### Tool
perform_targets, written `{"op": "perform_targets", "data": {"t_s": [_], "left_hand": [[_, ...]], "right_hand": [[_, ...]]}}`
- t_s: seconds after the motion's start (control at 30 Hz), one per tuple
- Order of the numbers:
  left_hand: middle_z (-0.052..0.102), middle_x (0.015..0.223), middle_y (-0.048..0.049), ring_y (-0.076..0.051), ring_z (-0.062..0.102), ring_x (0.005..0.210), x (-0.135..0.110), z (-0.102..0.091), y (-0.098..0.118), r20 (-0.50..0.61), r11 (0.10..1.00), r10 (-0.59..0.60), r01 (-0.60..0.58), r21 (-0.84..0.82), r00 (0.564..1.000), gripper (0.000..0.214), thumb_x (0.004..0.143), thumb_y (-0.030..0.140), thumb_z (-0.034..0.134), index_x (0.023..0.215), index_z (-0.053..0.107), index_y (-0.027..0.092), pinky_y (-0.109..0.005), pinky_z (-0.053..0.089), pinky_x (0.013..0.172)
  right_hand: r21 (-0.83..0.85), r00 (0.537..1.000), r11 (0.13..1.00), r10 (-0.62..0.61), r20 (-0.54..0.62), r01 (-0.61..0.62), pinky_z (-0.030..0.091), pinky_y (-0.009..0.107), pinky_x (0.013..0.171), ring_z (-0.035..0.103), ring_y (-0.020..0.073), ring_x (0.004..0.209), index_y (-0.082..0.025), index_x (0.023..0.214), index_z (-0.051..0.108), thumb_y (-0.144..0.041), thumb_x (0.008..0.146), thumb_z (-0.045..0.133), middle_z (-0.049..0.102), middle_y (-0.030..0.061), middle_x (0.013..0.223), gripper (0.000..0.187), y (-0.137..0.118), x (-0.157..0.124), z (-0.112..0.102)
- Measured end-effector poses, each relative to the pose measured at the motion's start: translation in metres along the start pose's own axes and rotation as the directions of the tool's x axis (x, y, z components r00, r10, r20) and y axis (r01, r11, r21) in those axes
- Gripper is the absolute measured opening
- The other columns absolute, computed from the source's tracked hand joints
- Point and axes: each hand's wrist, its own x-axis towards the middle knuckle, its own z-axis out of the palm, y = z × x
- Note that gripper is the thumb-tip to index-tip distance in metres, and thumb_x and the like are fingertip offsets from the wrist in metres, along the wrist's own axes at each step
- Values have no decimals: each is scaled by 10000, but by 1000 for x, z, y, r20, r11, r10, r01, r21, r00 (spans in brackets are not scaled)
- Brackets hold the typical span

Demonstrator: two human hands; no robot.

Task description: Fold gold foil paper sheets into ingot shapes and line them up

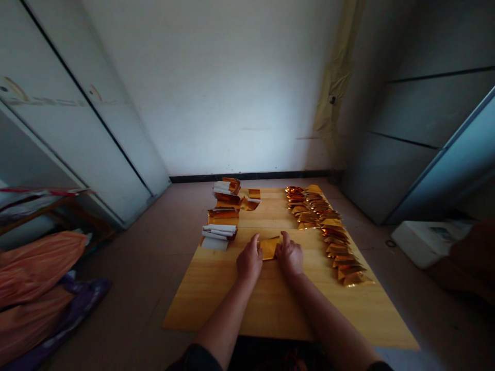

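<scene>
Left hand (249,260) and right hand (291,256) each pinch an edge of the gold foil sheet (269,248) on the wooden board (270,309).

Gold foil sheet (269,248): side edges hidden under left hand (249,263) and right hand (290,256), fingertips tucked, grip unreadable. Row of folded foil pieces (332,237) on the right: too small to tell shape. Orange fabric (34,263) cut off by left edge.
</scene>
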Motion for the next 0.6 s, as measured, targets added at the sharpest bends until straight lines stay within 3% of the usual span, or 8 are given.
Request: {"op": "perform_targets", "data": {"t_s": [0.13, 0.6], "left_hand": [[632, 1129, -68, -168, 626, 933, -1, 2, 2, -18, 996, 3, -1, 86, 1000, 522, 871, 215, 487, 1375, 358, 251, -256, 464, 768], [641, 1013, -71, -170, 636, 838, 7, 0, 7, -21, 973, -32, 36, 228, 999, 475, 884, 237, 467, 1353, 391, 256, -242, 467, 675]], "right_hand": [[-107, 998, 993, -51, 25, 53, 322, 303, 753, 598, 179, 739, -134, 1233, 510, -180, 849, 433, 659, 78, 790, 395, -3, 1, -3], [-229, 993, 967, -100, 69, 113, 232, 331, 798, 552, 194, 815, -191, 1043, 568, -178, 876, 437, 662, 74, 814, 212, -7, 0, -7]]}}
